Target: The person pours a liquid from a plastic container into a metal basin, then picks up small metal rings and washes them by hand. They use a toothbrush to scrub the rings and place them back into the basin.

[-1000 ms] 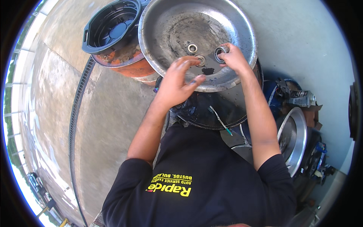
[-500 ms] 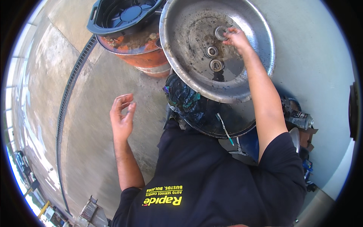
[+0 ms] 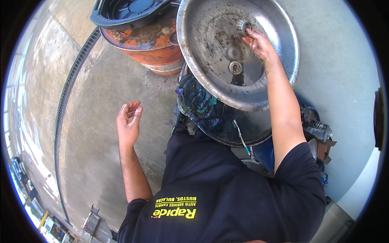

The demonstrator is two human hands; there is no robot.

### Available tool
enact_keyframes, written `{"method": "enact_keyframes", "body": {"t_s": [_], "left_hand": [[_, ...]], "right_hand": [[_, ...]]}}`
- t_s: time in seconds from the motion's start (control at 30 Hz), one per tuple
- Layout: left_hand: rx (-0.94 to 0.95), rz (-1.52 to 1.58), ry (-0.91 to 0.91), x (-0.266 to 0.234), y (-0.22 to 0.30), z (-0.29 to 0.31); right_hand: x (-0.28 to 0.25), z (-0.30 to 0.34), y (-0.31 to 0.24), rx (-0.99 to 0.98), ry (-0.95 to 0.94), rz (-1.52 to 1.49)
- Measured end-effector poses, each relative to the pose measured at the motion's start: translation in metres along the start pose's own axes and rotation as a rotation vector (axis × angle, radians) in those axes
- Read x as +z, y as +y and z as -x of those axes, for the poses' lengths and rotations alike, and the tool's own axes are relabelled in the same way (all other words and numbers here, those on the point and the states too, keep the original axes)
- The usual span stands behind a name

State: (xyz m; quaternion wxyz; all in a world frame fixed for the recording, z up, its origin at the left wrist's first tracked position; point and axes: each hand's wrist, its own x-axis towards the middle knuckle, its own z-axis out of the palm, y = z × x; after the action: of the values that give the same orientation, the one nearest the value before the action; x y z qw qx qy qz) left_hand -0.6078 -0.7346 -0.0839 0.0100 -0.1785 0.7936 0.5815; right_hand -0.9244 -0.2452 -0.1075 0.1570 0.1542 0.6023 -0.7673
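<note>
My right hand (image 3: 260,44) reaches into a wide metal basin (image 3: 193,60). Its fingertips are on a roller bearing (image 3: 243,26), which is tilted so that its side shows. Nearer to me in the basin lies a ring-shaped bearing (image 3: 235,67). Between these two is a round, smeared shape (image 3: 234,52), too blurred to make out well. The basin's bottom is wet and dark with grime. Over the concrete floor, my left hand (image 3: 129,117) hangs apart from everything, fingers loosely curled and thumb apart, with nothing visible in it.
Below the basin stands a dark drum top (image 3: 259,128) bearing a blackened rag or bag (image 3: 196,97) and a toothbrush (image 3: 241,135). An orange drum (image 3: 158,58) with a black drain pan (image 3: 121,22) is at the far left. A bottle (image 3: 320,130) lies right. A floor grate (image 3: 67,93) runs along the left.
The bearing at my right fingertips has moved farther away and tipped onto its side. The middle bearing's spot has become a blur. My left hand has curled slightly more.
</note>
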Motion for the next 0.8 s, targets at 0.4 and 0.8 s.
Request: {"method": "enact_keyframes", "body": {"t_s": [0.4,0.8], "left_hand": [[0.002,-0.045,-0.082,0.009,0.013,-0.005],[0.035,-0.094,-0.104,0.01,0.01,0.003]], "right_hand": [[0.002,-0.011,0.02,0.074,0.143,0.13],[-0.002,-0.019,0.019,0.108,0.173,0.274]]}}
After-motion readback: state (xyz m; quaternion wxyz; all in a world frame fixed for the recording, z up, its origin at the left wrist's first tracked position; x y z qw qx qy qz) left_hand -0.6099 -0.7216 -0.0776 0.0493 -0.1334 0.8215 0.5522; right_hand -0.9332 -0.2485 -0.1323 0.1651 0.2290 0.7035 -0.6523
